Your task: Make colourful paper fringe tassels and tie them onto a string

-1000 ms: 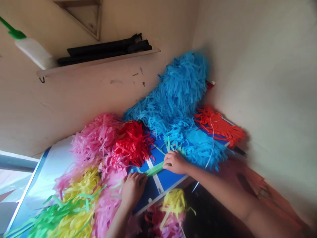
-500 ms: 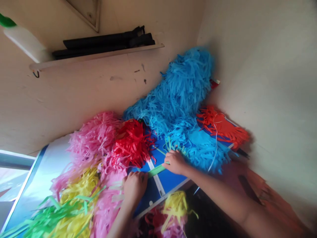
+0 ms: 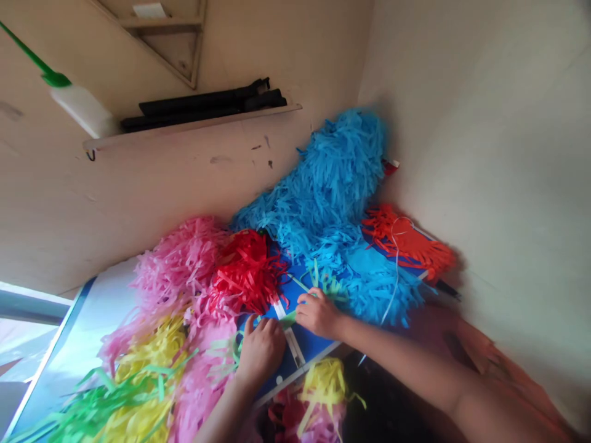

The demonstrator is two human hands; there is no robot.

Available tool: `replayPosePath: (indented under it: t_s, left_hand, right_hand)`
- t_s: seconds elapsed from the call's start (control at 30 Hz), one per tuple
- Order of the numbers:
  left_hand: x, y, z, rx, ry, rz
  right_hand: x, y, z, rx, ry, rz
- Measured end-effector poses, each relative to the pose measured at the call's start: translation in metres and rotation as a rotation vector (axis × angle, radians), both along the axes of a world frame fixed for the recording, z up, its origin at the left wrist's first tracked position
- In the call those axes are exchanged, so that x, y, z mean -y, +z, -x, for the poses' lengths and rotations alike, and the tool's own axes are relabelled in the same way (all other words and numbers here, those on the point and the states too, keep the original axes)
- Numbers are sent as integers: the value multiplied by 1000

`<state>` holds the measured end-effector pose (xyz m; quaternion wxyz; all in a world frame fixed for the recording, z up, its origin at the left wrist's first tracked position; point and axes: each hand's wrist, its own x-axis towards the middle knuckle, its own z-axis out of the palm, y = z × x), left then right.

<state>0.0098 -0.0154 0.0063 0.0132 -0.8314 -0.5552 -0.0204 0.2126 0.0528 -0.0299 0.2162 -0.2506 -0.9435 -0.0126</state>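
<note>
A light green strip of fringed paper (image 3: 289,320) stretches between my two hands over the blue tabletop. My left hand (image 3: 262,347) is closed on its near left end, and pale green fringes stick out beside the wrist. My right hand (image 3: 317,314) grips the other end, with more green fringes fanning out behind the fingers. Most of the strip is hidden under both hands. Red fringed paper (image 3: 247,271) lies just beyond my left hand, and blue fringed paper (image 3: 385,280) spreads close to my right hand.
A tall blue fringed heap (image 3: 337,166) leans in the corner. Pink (image 3: 184,258), yellow (image 3: 159,351) and green fringes (image 3: 106,397) cover the left side. Orange fringed paper (image 3: 410,240) with a white string lies right. A wall shelf (image 3: 198,125) holds a green-tipped bottle (image 3: 83,107) and black objects.
My hands have come closer together, so less of the green strip shows between them. The left hand moved right. The camera view has tilted up slightly.
</note>
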Motion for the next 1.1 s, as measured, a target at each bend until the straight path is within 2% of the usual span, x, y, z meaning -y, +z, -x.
replayPosePath:
  t_s: [0.17,0.33,0.47,0.57,0.7,0.83,0.93,1.1]
  left_hand:
    - [2,-2,-6,-14,50,-86]
    - [4,-5,-5,-18,80,-121]
    - [11,-5,-3,-12,85,-124]
    - [18,-6,5,10,67,-102]
    - [23,-14,24,108,81,-58]
    - [19,-25,36,258,152,-43]
    - [14,-29,38,278,204,-26]
    - [8,-26,35,272,273,23]
  right_hand:
    - [-10,3,4,-22,-53,92]
    - [-4,12,10,-38,-89,108]
    - [3,3,11,-24,-95,13]
    - [0,-5,-2,-40,-97,14]
    - [-9,-12,-26,-96,-89,184]
    - [-18,-14,-33,-127,-183,312]
    - [-20,-13,-33,-149,-225,378]
    - [-22,-6,-33,-147,-275,457]
